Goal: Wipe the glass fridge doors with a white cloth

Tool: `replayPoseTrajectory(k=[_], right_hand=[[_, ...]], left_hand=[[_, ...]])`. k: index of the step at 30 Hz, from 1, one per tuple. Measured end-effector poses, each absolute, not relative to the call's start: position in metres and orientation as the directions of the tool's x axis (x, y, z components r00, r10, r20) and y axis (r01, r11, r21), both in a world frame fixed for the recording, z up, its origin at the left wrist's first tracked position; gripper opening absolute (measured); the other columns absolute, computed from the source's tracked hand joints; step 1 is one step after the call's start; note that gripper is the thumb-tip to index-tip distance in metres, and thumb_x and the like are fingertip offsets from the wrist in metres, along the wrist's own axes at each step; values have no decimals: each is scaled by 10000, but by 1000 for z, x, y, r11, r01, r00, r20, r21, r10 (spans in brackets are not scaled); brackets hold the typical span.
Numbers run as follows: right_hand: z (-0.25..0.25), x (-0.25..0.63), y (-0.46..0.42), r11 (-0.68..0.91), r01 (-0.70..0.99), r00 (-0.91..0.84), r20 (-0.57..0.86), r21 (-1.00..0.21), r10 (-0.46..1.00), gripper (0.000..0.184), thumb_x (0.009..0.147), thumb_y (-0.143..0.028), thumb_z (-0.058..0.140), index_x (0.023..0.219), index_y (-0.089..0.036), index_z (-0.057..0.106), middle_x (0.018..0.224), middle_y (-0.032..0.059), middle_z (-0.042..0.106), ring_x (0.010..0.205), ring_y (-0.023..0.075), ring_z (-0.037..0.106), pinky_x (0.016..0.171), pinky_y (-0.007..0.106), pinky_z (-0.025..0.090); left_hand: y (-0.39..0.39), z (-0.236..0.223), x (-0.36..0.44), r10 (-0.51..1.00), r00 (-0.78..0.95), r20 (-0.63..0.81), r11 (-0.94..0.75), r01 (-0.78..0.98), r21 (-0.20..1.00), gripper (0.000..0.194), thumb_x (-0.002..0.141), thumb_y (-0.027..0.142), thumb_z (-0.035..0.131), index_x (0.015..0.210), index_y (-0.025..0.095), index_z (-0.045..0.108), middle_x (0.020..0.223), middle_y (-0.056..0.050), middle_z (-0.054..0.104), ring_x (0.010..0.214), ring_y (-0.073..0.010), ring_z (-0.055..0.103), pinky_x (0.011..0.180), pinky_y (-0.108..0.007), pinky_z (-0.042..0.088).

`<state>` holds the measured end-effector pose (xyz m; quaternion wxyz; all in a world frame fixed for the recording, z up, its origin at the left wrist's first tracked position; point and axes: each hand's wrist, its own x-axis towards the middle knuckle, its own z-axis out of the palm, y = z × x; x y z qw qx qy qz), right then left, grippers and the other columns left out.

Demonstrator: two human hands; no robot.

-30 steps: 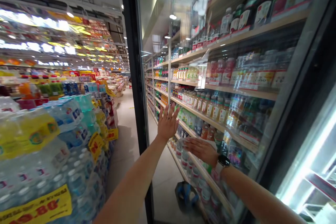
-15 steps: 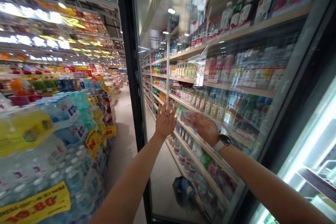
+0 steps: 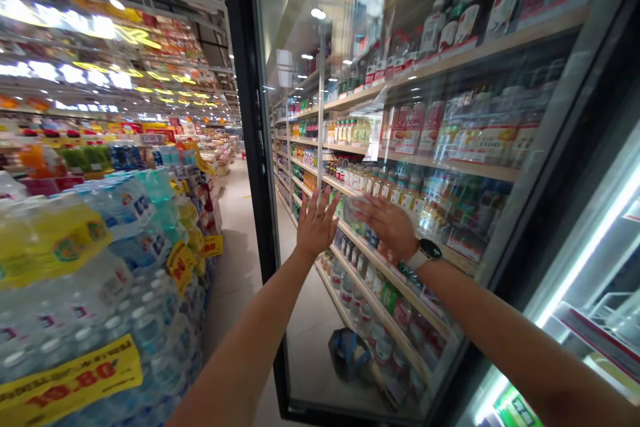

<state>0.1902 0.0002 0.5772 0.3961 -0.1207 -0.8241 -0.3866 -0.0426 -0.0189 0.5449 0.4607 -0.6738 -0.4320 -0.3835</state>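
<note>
A glass cooler door (image 3: 306, 360) with a black frame stands ajar in front of me. My left hand (image 3: 317, 230) lies up against the glass, its fingers spread and a thin ring on one of them. To its right, my right hand (image 3: 386, 223) is held flat at the glass with fingers stretched out, slightly blurred. A dark-faced watch (image 3: 429, 249) circles the right wrist. A pale patch shows by the right fingertips; whether it is a reflection or a thing, I cannot make out. Neither hand visibly grips anything.
Shelves of bottled drinks (image 3: 407, 199) show in the glass. Lit cooler shelves (image 3: 600, 333) are at the right edge. Stacked water packs (image 3: 125, 203) with a yellow price sign (image 3: 75, 380) line the left. An aisle floor (image 3: 235, 227) runs between the stacks and the door.
My right hand has shifted slightly up along the glass. My left hand stays nearly where it was. The lit shelves at the right show a little more, with a green pack at the bottom.
</note>
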Motion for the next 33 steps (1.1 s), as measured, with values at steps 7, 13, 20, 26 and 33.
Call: replayPoseTrajectory(k=[7, 13, 20, 26, 33], right_hand=[[562, 176, 0, 666, 577, -547, 829, 472, -114, 402, 978, -108, 414, 1318, -233, 588, 1361, 43, 616, 1397, 180, 418, 1142, 389, 402], [474, 183, -18, 713, 459, -677, 728, 530, -105, 388, 1001, -133, 374, 1284, -239, 617, 1273, 2, 677, 1288, 147, 542, 1079, 315, 462], [507, 188, -19, 691, 470, -698, 710, 550, -90, 368, 979, -124, 431, 1276, -240, 614, 1342, 8, 632, 1369, 168, 455, 1139, 370, 397], [591, 175, -13, 614, 682, -454, 888, 397, -69, 452, 950, -60, 402, 1323, -249, 576, 1390, 39, 592, 1429, 190, 366, 1203, 452, 295], [513, 172, -19, 710, 579, -517, 854, 399, -58, 445, 959, -77, 403, 1320, -261, 588, 1326, 29, 643, 1373, 154, 450, 1178, 381, 346]], left_hand=[[-24, 545, -43, 182, 353, 918, -200, 927, -317, 640, 974, 315, 385, 1553, 209, 133, 1601, -88, 231, 1507, -265, 81, 1212, -491, 158], [-29, 543, -40, 234, 326, 916, -191, 939, -286, 637, 968, 313, 390, 1551, 221, 152, 1600, -83, 240, 1503, -270, 122, 1212, -495, 159], [-33, 544, -38, 231, 309, 923, -188, 945, -269, 642, 967, 308, 399, 1553, 228, 148, 1603, -74, 235, 1504, -272, 116, 1213, -496, 157], [-37, 545, -38, 197, 330, 923, -214, 933, -288, 646, 970, 310, 396, 1554, 222, 135, 1598, -80, 237, 1505, -261, 91, 1216, -491, 158], [-43, 544, -36, 244, 308, 920, -184, 946, -268, 640, 962, 304, 420, 1549, 229, 174, 1592, -84, 248, 1496, -258, 151, 1220, -482, 162]])
